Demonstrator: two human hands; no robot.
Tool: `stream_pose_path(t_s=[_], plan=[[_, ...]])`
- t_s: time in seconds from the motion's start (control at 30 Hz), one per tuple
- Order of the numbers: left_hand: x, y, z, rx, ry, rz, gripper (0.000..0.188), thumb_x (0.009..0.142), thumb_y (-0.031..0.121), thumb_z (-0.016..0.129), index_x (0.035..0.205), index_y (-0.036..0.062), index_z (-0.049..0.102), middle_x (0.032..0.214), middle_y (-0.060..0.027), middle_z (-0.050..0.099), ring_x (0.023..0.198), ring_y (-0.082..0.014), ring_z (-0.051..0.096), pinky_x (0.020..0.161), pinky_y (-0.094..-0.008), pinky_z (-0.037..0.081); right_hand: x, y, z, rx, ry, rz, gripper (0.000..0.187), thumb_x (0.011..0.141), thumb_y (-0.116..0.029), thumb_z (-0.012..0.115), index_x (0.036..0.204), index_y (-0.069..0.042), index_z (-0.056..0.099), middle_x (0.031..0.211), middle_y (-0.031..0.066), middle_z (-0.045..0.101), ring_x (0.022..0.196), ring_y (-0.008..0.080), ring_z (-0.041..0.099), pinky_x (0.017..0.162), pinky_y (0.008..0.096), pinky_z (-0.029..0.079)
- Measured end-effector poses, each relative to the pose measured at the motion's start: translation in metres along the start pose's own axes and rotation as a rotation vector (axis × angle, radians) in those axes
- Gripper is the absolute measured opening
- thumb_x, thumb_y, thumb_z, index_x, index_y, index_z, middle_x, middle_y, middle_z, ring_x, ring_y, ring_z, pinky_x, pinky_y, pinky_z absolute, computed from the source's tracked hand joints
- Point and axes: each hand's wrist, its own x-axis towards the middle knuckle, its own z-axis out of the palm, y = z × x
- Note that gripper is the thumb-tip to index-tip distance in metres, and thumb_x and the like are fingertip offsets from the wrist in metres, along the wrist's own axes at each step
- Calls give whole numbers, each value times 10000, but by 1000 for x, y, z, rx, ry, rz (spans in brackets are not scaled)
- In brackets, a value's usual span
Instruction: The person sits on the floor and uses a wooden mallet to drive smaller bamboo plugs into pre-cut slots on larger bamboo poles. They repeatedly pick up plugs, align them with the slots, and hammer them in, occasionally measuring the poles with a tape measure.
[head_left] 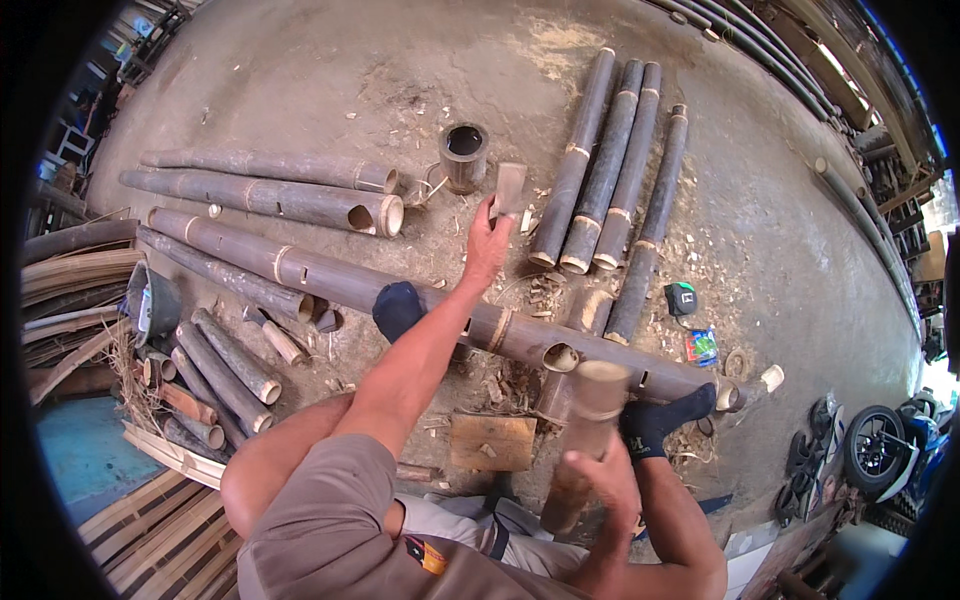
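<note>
My left hand [487, 243] reaches forward past a long bamboo pole. Its fingers are closed on the lower end of a flat, greyish-brown rectangular piece [510, 187], whose material I cannot make out. Close to my right leg, my right hand [608, 470] grips a short, thick bamboo piece [597, 400], blurred and tilted upright. The long bamboo pole [340, 283] lies crosswise before me, with a round hole and small slots cut in it. My dark-socked feet [398, 312] rest at the pole, one toward each side.
A hollow dark cylinder [463, 160] stands beyond my left hand. Several bamboo poles [600, 165] lie ahead right, others [260, 200] at left. A tape measure [681, 298], a colourful packet [701, 347] and a wooden block [492, 442] lie among shavings. A motorbike wheel [873, 452] stands far right.
</note>
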Motion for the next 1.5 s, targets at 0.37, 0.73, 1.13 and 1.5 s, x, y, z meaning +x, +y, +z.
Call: stream_pose_path(t_s=[0.37,0.73,1.13,1.5], plan=[[170,123,-37,-490,309,115,391,955,250,669,1199,38,449,926,-95,616,758,-190,644,701,-352,534,-4,22,37,1101,-72,-28,949,969,-826,401,1586,-106,449,886,186,665,768,333,662,636,438,569],[198,53,-81,-251,230,93,342,885,235,733,1122,44,576,904,-45,638,868,-176,632,839,-338,522,-5,25,21,1146,77,116,912,980,-764,454,1426,28,522,1039,234,694,841,333,700,707,443,605],[38,158,-35,-753,23,-150,407,1017,417,650,1191,67,538,914,-60,607,769,-216,635,742,-404,568,-24,24,17,1402,-76,34,890,934,-829,505,1335,-38,577,1058,200,684,866,382,697,713,515,608],[-136,136,46,-265,-367,-228,488,924,311,842,1222,20,588,943,-45,666,653,-100,608,556,-285,518,-80,-12,20,1089,150,18,734,1020,-654,528,1452,-61,518,1148,204,683,900,296,712,775,448,615]])
